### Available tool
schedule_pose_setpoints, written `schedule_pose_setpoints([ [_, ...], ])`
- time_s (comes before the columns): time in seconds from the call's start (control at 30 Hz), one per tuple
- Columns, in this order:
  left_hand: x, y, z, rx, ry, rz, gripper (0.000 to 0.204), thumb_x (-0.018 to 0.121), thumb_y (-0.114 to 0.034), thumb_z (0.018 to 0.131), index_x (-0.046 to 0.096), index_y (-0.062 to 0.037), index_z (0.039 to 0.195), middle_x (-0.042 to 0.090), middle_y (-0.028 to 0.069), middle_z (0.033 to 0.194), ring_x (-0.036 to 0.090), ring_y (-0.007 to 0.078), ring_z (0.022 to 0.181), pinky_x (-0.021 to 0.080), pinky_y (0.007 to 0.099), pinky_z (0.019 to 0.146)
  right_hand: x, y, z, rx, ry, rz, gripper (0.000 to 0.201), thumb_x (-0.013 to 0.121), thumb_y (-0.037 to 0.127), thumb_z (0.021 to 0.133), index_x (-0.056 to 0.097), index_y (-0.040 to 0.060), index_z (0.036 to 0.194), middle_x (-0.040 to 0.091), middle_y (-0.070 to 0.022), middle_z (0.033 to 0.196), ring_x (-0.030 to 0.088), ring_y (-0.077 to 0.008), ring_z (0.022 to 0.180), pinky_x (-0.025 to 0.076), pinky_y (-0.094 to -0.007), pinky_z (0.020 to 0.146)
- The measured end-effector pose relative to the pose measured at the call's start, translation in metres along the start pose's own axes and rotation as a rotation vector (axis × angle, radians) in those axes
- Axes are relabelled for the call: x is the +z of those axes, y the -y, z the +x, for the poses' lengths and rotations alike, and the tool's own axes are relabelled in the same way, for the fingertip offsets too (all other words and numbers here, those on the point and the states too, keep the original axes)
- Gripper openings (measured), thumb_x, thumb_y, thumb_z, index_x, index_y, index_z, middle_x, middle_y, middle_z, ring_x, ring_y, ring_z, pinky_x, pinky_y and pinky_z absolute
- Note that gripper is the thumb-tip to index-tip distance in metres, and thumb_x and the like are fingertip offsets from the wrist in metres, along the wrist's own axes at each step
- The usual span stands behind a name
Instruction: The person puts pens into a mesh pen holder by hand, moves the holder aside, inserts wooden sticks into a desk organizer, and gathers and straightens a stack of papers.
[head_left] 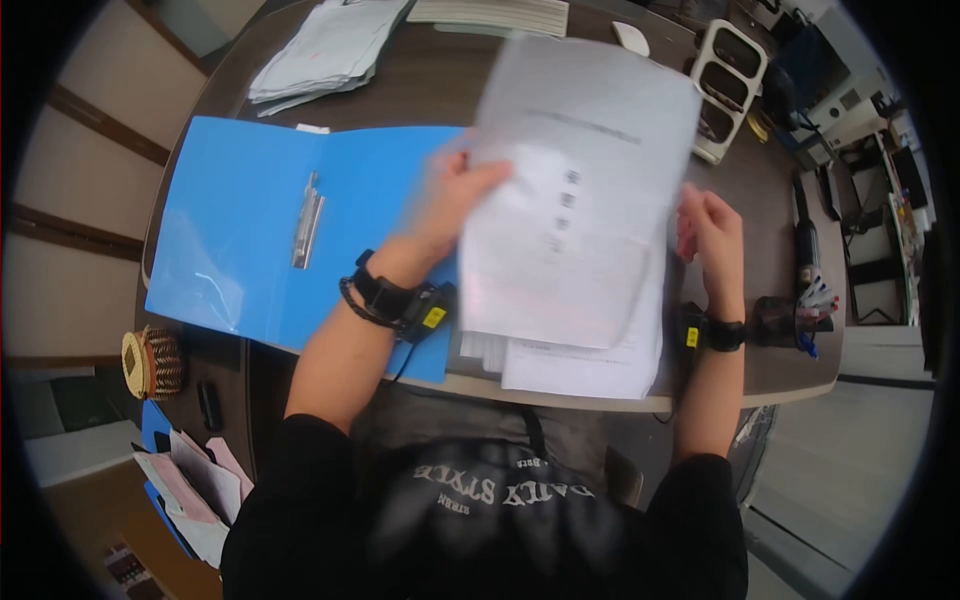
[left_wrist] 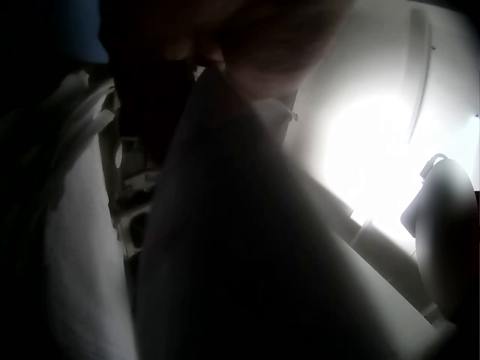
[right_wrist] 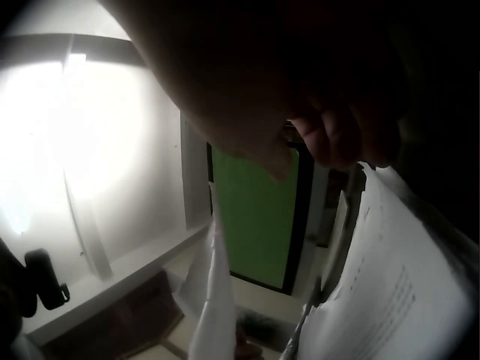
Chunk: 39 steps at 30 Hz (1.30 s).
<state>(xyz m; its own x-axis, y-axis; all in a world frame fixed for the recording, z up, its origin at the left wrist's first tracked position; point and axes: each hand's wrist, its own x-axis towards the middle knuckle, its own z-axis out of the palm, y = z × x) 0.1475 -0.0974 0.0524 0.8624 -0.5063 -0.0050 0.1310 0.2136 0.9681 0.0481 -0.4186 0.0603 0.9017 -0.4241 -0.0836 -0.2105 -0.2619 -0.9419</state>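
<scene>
I hold a sheaf of white printed sheets (head_left: 580, 180) raised and blurred above the desk. My left hand (head_left: 455, 195) grips its left edge, thumb on the front. At the right edge, my right hand (head_left: 708, 232) has its fingers curled against the sheets. Below them a pile of papers (head_left: 585, 365) lies at the desk's front edge. An open blue folder (head_left: 240, 230) with a metal clip (head_left: 308, 220) lies to the left. The left wrist view is filled by dark paper (left_wrist: 240, 247). The right wrist view shows curled fingers (right_wrist: 337, 142) above a printed sheet (right_wrist: 382, 300).
More papers (head_left: 325, 50) lie at the desk's far left. A white compartment tray (head_left: 728, 85), a mouse (head_left: 630, 38) and a keyboard (head_left: 490, 12) sit at the back. A pen holder (head_left: 790, 320) stands at the right, a wicker basket (head_left: 150, 362) at the left.
</scene>
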Motion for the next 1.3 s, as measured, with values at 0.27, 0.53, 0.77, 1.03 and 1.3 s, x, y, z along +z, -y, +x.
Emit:
schedule_pose_setpoints([
  [0.27, -0.017, -0.022, 0.004, 0.026, -0.238, -0.277, 0.036, 0.061, -0.012, 0.097, 0.058, 0.0045, 0.128, 0.069, 0.0118, 0.118, 0.067, 0.0175, 0.103, 0.053, 0.028, 0.09, 0.003, 0.002, -0.004, 0.102, 0.162, -0.342, 0.035, 0.084, 0.031, 0.081, 0.06, 0.0045, 0.079, 0.057, 0.0007, 0.062, 0.053, -0.0069, 0.047, 0.04, -0.0238, 0.039],
  [0.53, -0.02, -0.017, 0.004, 0.048, -0.218, -0.203, 0.035, 0.061, -0.011, 0.097, 0.059, 0.0044, 0.128, 0.069, 0.0127, 0.118, 0.068, 0.0168, 0.102, 0.053, 0.0277, 0.09, 0.004, 0.008, -0.008, 0.123, 0.082, -0.309, 0.027, 0.083, 0.019, 0.081, 0.061, 0.0033, 0.078, 0.059, -0.0003, 0.064, 0.054, -0.0072, 0.048, 0.041, -0.0238, 0.039],
  [0.77, -0.018, -0.012, 0.004, 0.007, -0.135, -0.154, 0.036, 0.064, -0.008, 0.096, 0.059, 0.0054, 0.129, 0.069, 0.0137, 0.117, 0.068, 0.0173, 0.1, 0.054, 0.0295, 0.089, 0.001, 0.003, -0.006, 0.098, 0.155, -0.312, 0.026, 0.082, 0.018, 0.082, 0.061, 0.0036, 0.077, 0.06, 0.0007, 0.064, 0.053, -0.0064, 0.049, 0.038, -0.023, 0.039],
  [1.03, -0.022, -0.007, 0.006, -0.031, -0.066, -0.036, 0.036, 0.066, -0.007, 0.094, 0.059, 0.0066, 0.127, 0.069, 0.0134, 0.118, 0.067, 0.017, 0.101, 0.053, 0.0301, 0.091, -0.011, -0.003, 0.0, 0.021, 0.164, -0.156, 0.016, 0.071, 0.013, 0.09, 0.064, 0.0028, 0.081, 0.062, 0.0014, 0.065, 0.053, -0.0053, 0.05, 0.037, -0.0216, 0.042],
  [1.3, -0.014, -0.011, 0.0, -0.086, 0.049, -0.021, 0.041, 0.068, -0.008, 0.093, 0.058, 0.0077, 0.129, 0.068, 0.0141, 0.119, 0.067, 0.0177, 0.103, 0.054, 0.0307, 0.091, -0.02, -0.014, 0.007, 0.009, 0.131, 0.088, 0.013, 0.067, 0.013, 0.095, 0.065, 0.0002, 0.094, 0.068, -0.0005, 0.073, 0.058, -0.0057, 0.057, 0.044, -0.0219, 0.051],
])
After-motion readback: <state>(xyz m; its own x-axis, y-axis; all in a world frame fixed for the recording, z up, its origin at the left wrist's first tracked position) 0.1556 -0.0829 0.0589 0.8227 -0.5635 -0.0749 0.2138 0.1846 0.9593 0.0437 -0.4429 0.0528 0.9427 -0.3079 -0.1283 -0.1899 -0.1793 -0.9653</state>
